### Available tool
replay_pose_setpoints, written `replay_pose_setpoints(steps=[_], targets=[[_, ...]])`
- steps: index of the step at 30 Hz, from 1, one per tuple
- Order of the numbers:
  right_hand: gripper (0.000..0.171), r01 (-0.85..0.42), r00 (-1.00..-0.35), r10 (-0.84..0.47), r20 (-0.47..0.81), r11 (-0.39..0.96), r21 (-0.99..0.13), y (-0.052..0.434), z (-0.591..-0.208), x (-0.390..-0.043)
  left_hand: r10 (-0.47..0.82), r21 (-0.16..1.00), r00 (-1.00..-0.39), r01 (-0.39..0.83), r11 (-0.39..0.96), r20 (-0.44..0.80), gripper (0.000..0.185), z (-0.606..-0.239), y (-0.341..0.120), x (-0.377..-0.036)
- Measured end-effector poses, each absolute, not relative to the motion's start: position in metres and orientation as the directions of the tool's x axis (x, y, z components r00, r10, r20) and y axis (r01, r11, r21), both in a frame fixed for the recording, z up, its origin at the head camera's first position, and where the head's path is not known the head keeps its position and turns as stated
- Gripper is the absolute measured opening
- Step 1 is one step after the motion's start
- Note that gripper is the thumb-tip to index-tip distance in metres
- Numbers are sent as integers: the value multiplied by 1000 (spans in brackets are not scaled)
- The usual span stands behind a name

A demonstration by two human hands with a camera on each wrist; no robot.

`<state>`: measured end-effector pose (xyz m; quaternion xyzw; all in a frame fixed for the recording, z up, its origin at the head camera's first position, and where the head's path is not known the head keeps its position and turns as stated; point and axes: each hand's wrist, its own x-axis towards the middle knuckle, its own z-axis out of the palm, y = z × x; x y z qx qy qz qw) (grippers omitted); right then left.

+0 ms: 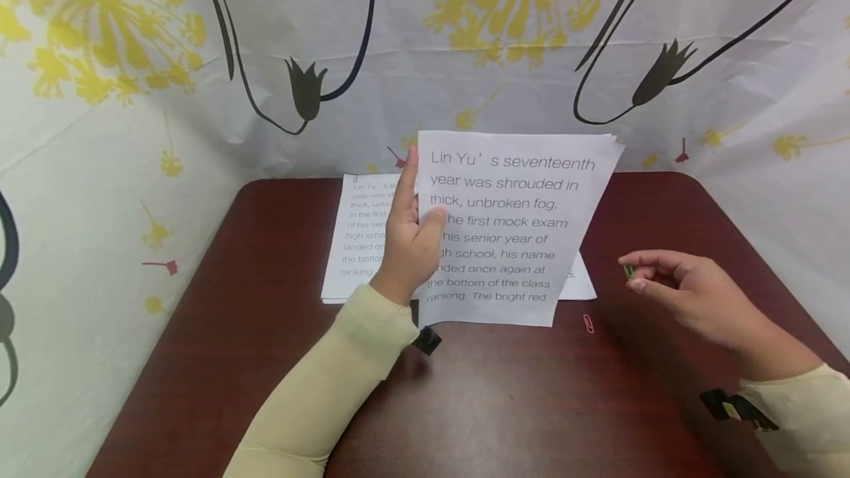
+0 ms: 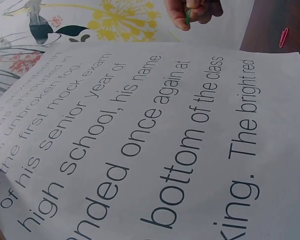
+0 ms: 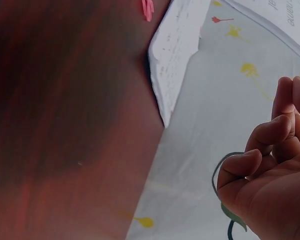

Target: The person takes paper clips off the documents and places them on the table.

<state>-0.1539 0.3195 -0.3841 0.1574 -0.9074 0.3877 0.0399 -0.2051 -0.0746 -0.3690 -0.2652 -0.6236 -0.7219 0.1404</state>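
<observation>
Printed sheets of paper (image 1: 505,227) stand upright in my left hand (image 1: 410,238), which grips their left edge with the thumb across the front. A second sheet corner peeks out at the upper right, so more than one is held. To the right, my right hand (image 1: 704,293) pinches a green paper clip (image 1: 629,271) between thumb and fingertips, apart from the paper. The left wrist view also catches the green clip (image 2: 188,16) in those fingers. In the right wrist view the right hand (image 3: 275,160) has its other fingers curled; the clip is hidden there.
A pink paper clip (image 1: 588,324) lies on the dark red table (image 1: 505,397), right of the held sheets. Behind them lies a paper stack (image 1: 355,242) with a clip at its top left corner. A patterned cloth (image 1: 398,57) hangs around the table's back and sides.
</observation>
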Motion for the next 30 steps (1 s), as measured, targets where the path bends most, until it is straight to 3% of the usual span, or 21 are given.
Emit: replay_pose_setpoints(steps=[30], targets=[[28, -241, -960, -274, 54, 712, -660, 321, -419, -147, 116, 816, -813, 548, -182, 571, 91, -369, -74, -204]])
